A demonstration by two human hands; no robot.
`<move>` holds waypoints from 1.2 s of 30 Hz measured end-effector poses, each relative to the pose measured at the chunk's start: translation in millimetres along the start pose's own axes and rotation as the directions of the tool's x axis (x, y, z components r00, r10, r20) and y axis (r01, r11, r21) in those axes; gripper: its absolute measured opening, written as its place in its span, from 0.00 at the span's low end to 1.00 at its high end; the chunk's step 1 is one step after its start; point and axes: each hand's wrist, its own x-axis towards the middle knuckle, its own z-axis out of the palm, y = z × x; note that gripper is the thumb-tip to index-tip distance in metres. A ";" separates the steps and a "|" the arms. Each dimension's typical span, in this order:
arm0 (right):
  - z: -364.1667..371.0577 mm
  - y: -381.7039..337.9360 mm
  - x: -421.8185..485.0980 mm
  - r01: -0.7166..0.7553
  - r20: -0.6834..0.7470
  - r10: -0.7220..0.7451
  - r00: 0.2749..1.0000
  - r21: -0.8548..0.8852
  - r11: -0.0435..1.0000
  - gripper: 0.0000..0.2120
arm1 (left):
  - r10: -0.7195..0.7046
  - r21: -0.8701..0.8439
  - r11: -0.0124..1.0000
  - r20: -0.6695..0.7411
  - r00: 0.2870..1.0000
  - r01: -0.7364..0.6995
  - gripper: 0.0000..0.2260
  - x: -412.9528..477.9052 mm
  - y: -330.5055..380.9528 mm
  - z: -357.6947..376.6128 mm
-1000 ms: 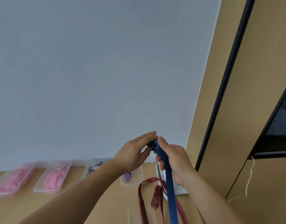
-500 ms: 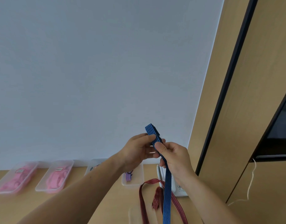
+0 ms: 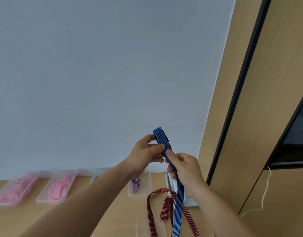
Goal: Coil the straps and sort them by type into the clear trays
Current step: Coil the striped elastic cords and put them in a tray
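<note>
Pinching the blue strap (image 3: 179, 199) above the clear tray (image 3: 140, 194) with the left hand (image 3: 145, 154), gripping it lower with the right hand (image 3: 185, 168), likely needing even tension for coiling

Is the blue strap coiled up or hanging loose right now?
Hanging loose. The left hand and right hand pinch the blue strap near its top end; the rest hangs down uncoiled.

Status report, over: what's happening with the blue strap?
Left hand pinches blue striped fabric strap near its top end. Right hand grips it just below. Uncoiled; tail hangs down. Red striped strap lies loose below.
</note>
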 end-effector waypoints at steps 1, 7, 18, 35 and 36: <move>-1.4 0.4 0.3 -0.020 0.007 0.020 1.000 0.012 1.000 0.22 | 0.022 0.030 0.999 -0.010 1.000 -0.021 0.15 1.5 -0.9 -0.7; -9.1 -0.6 1.0 -0.084 0.035 0.081 0.996 0.086 0.993 0.22 | 0.247 0.571 0.798 -0.016 0.969 -0.194 0.16 3.4 -9.6 -3.8; -5.3 -3.6 4.6 -0.083 0.046 0.077 0.996 0.147 0.986 0.34 | 0.563 0.857 0.193 0.302 0.770 -0.478 0.17 -1.9 -19.5 -3.4; 1.8 -3.3 2.3 0.085 0.118 -0.105 0.987 0.158 0.984 0.08 | -0.115 -0.043 0.992 0.087 0.990 0.119 0.21 2.1 2.8 -0.2; 2.2 -2.6 1.9 0.090 0.120 -0.108 0.987 0.140 0.986 0.09 | -0.096 -0.058 0.993 0.088 0.992 0.101 0.21 1.1 2.2 0.5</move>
